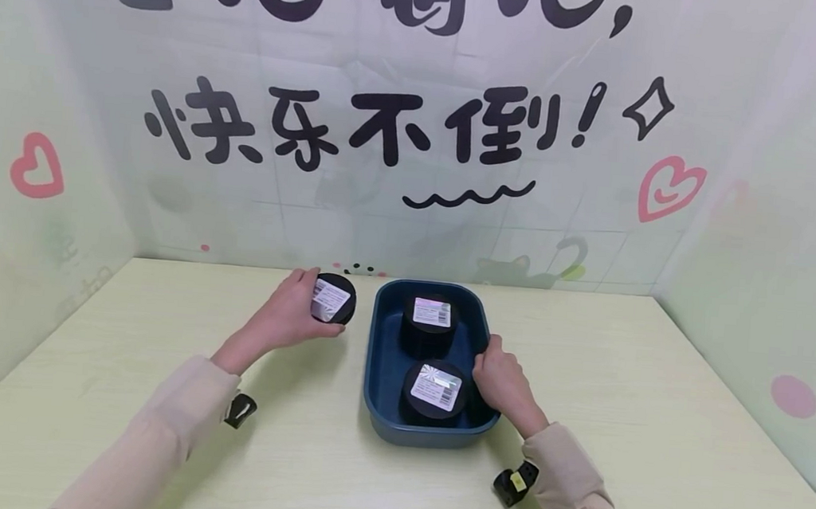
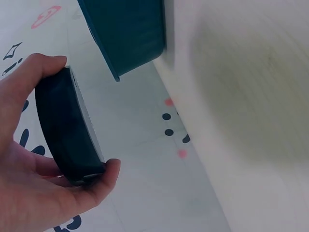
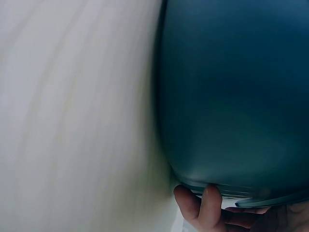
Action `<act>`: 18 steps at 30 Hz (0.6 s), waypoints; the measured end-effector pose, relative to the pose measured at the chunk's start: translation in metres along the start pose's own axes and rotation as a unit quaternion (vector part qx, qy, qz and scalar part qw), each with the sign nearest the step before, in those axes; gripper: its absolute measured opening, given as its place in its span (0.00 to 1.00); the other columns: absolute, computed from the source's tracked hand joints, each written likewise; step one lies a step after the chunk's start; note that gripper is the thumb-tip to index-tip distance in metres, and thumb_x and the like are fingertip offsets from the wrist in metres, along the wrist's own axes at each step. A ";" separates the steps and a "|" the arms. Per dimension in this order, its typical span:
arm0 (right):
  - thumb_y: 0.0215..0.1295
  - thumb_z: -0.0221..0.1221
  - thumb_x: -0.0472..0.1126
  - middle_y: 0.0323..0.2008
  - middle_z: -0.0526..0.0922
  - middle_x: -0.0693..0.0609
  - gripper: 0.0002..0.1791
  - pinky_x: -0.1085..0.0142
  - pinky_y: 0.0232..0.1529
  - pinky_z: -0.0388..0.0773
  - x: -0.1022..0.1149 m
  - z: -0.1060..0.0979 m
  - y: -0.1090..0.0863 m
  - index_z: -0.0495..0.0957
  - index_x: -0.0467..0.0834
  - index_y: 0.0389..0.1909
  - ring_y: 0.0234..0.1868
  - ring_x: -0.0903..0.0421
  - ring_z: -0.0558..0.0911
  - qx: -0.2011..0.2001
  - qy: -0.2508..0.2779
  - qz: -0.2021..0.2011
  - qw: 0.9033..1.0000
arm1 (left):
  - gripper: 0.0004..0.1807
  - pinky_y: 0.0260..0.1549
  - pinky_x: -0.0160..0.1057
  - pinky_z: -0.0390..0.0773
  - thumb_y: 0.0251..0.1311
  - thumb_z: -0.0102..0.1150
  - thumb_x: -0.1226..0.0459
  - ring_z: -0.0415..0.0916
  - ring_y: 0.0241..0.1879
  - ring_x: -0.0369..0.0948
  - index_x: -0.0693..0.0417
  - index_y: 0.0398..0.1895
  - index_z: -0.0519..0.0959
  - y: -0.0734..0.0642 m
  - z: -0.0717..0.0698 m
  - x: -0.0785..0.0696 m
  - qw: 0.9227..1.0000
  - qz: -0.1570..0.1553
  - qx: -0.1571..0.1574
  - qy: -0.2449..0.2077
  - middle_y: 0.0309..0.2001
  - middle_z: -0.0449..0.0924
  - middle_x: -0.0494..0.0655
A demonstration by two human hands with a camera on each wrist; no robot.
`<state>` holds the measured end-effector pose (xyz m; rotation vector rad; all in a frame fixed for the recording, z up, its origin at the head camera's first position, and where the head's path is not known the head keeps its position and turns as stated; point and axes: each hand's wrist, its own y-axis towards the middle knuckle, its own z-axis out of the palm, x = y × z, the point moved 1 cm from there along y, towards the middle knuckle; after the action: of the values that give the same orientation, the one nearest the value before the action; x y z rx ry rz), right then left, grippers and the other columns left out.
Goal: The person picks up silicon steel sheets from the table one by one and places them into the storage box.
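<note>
My left hand (image 1: pixel 293 311) holds a flat black round disc-shaped item (image 1: pixel 345 301) with a white label, above the table and left of the blue bin (image 1: pixel 374 348). In the left wrist view, thumb and fingers pinch the disc (image 2: pixel 67 128) by its edge, tilted on its side. My right hand (image 1: pixel 507 381) grips the bin's right rim, its fingers (image 3: pixel 210 205) curled at the edge in the right wrist view. Inside the bin stand two black round pieces with white labels: a taller one or stack (image 1: pixel 427 337) at the back and another (image 1: pixel 433 411) at the front.
The bin rests on a pale wood-grain table (image 1: pixel 292 453). Behind the table hangs a white printed backdrop (image 1: pixel 353 226), with side panels left and right. A black wrist camera (image 1: pixel 240 411) hangs below the left sleeve, another (image 1: pixel 514 485) below the right.
</note>
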<state>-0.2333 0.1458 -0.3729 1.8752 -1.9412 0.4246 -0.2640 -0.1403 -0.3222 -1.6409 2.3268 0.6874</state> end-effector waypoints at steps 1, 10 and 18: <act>0.60 0.41 0.36 0.30 0.75 0.30 0.18 0.52 0.25 0.72 0.000 0.000 0.000 0.61 0.30 0.48 0.28 0.41 0.77 -0.001 0.000 -0.001 1.000 | 0.48 0.45 0.52 0.68 0.38 0.67 0.54 0.65 0.46 0.56 0.77 0.57 0.56 0.000 0.000 -0.001 1.000 0.002 -0.002 -0.001 0.49 0.65 0.68; 0.61 0.41 0.36 0.31 0.75 0.30 0.17 0.53 0.25 0.72 0.000 -0.001 0.000 0.61 0.30 0.48 0.28 0.42 0.77 0.001 0.003 0.002 1.000 | 0.49 0.46 0.51 0.68 0.37 0.69 0.54 0.65 0.49 0.55 0.73 0.59 0.57 -0.002 -0.002 -0.018 0.999 0.040 -0.005 -0.027 0.52 0.64 0.67; 0.60 0.41 0.36 0.31 0.75 0.30 0.17 0.53 0.25 0.72 0.001 -0.001 0.000 0.61 0.30 0.47 0.28 0.42 0.77 0.002 0.004 0.002 1.000 | 0.48 0.51 0.52 0.64 0.37 0.69 0.54 0.56 0.59 0.60 0.73 0.58 0.58 -0.004 -0.002 -0.036 0.997 0.069 0.012 -0.034 0.58 0.59 0.68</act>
<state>-0.2330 0.1459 -0.3715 1.8701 -1.9393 0.4371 -0.2478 -0.1127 -0.3058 -1.4350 2.4058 0.7271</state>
